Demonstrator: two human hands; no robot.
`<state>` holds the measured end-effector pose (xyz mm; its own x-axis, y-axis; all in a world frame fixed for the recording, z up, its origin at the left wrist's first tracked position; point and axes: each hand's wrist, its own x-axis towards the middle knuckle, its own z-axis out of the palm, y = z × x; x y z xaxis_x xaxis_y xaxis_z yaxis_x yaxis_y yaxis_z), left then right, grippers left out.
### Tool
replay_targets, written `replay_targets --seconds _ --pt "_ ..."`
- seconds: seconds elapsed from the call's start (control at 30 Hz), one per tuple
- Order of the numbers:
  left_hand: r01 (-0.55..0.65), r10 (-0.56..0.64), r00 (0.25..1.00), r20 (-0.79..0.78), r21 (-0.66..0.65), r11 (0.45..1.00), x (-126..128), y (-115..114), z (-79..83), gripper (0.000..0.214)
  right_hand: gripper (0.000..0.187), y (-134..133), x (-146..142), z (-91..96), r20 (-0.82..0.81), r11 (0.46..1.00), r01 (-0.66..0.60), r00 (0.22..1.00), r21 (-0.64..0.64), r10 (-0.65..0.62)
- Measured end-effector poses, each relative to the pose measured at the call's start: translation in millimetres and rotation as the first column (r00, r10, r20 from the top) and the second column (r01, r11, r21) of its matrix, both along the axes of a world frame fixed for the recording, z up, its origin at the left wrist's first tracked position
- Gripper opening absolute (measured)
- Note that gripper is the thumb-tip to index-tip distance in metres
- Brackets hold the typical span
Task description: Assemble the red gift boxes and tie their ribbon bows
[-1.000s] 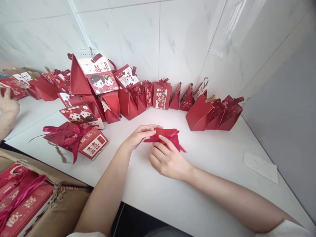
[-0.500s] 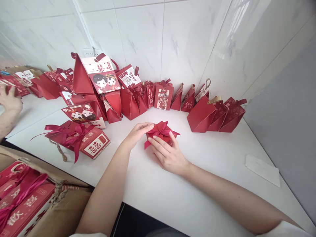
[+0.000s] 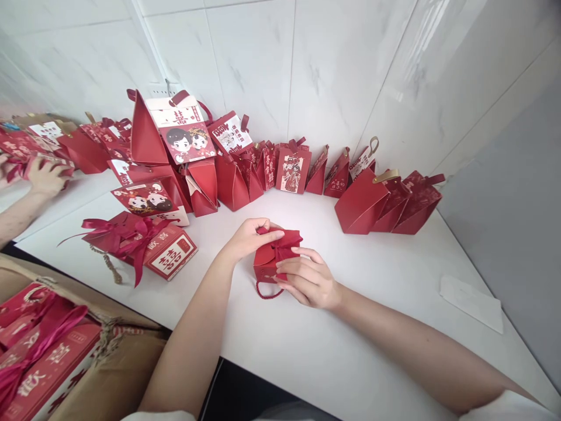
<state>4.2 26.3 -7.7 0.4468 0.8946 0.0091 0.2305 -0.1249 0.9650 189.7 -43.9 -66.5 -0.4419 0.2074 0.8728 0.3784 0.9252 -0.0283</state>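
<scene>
A small red gift box [image 3: 265, 255] sits on the white table in front of me, tied with a dark red ribbon [image 3: 284, 250]. From its near side hangs a red cord handle [image 3: 268, 296]. My left hand [image 3: 250, 238] grips the box at the far left, thumb over the top and fingers mostly hidden behind. At the near right corner, my right hand [image 3: 312, 277] has its fingertips closed on the ribbon's end, against the box. Left of my hands lies a larger ribbon-tied gift box [image 3: 169, 257] with a rope handle.
Folded red gift boxes [image 3: 291, 169] line the wall, stacked higher at left [image 3: 186, 131]; more stand at right [image 3: 362, 202]. A cardboard carton [image 3: 118, 368] of ribboned boxes is at lower left. A white card [image 3: 471, 304] lies right. Another person's hand [image 3: 48, 175] holds a red box.
The small box has been turned, so its front and cord handle now show. My left thumb has moved onto its top. The other person's hand now has a red box.
</scene>
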Motion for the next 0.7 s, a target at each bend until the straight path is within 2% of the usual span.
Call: replay_targets --seconds 0.2,0.27,0.3,0.33,0.4,0.43,0.53,0.6,0.7 --pt "0.107 -0.104 0.988 -0.112 0.026 0.994 -9 -1 7.0 0.044 0.014 4 5 -3.8 0.118 0.998 -0.06 0.991 0.033 0.055" --pt "0.114 -0.109 0.986 -0.124 0.035 0.993 -11 -2 7.7 0.046 0.016 4 6 -3.2 0.06 0.998 -0.067 0.996 -0.005 0.067" --pt "0.117 -0.113 0.986 -0.119 0.031 0.993 -11 -2 7.9 0.046 0.019 4 7 -2.8 -0.023 0.998 -0.051 0.998 -0.044 0.05" --pt "0.119 -0.116 0.987 -0.112 0.024 0.993 -11 -2 8.0 0.046 0.022 5 7 -2.6 -0.135 0.995 -0.022 0.991 -0.098 0.009" --pt "0.114 -0.112 0.988 -0.105 0.01 0.993 -10 -3 7.8 0.046 0.023 8 8 -3.1 -0.351 0.971 0.04 0.928 -0.237 -0.124" --pt "0.103 -0.102 0.989 -0.106 0.009 0.995 -10 -2 7.5 0.046 0.021 10 9 -3.8 -0.402 0.952 0.062 0.897 -0.3 -0.185" --pt "0.049 -0.046 0.994 -0.103 0.026 0.998 -8 -1 4.6 0.046 0.011 18 11 -7.4 -0.331 0.902 0.124 0.902 -0.414 -0.276" --pt "-0.013 0.016 0.996 -0.087 0.036 0.999 -5 0 1.2 0.046 0.013 22 12 -9.2 -0.25 0.863 0.181 0.911 -0.472 -0.328" --pt "-0.099 0.102 0.991 -0.085 0.042 0.994 -2 1 -4.0 0.046 0.021 26 13 -9.3 -0.214 0.813 0.237 0.891 -0.532 -0.4"
